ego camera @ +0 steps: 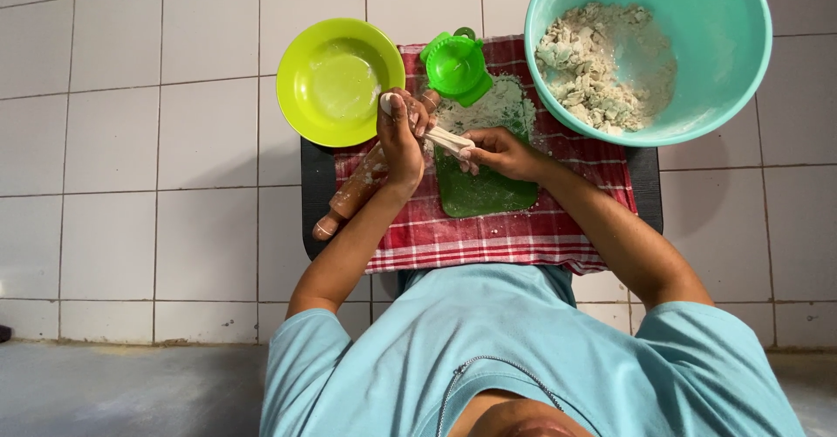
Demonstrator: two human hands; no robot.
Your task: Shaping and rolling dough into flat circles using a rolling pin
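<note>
partly hidden dough strip (446, 139) between hands

Pale dough strip (446, 139): thin, floury, stretched between both hands above green mat's far edge, slightly sagging.

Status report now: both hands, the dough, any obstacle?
Left hand and right hand pinch dough strip above green board. Rolling pin under left wrist.

Teal bowl (558, 18) cut off by the top edge
</note>
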